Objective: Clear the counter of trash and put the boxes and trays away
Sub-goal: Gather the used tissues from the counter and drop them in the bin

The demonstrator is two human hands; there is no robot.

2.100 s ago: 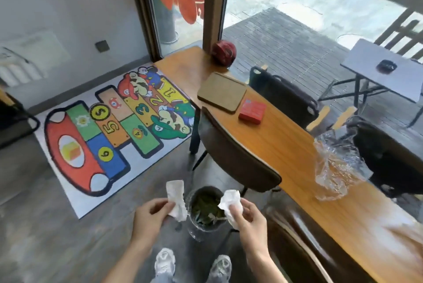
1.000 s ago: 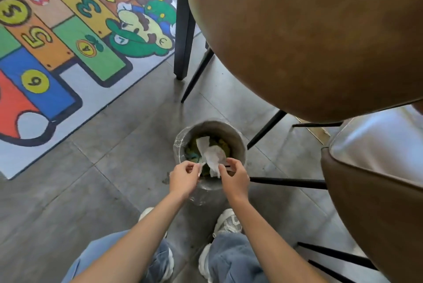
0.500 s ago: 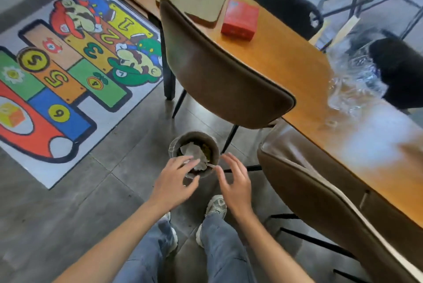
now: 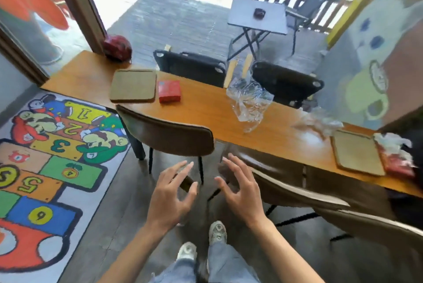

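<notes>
My left hand (image 4: 170,195) and my right hand (image 4: 240,191) hover empty over the floor, fingers spread, in front of the wooden counter (image 4: 206,108). The trash bin is almost wholly hidden behind my left hand. On the counter lie a brown tray (image 4: 134,86), a red box (image 4: 169,91) right of it, and a crumpled clear plastic bag (image 4: 248,102). Further right sit more crumpled plastic (image 4: 318,121), a second brown tray (image 4: 356,154), and another red box (image 4: 399,165) with white tissue (image 4: 391,142) on it.
A brown chair (image 4: 169,134) stands tucked at the counter straight ahead; a second brown chair (image 4: 309,200) is to my right. A colourful hopscotch mat (image 4: 45,150) covers the floor on the left. A red helmet-like object (image 4: 117,48) sits at the counter's far end. Black chairs stand beyond the counter.
Both tissues went from my hands into the bin. My hands let go, opened and rose away from it, and my view lifted from the bin to the counter.
</notes>
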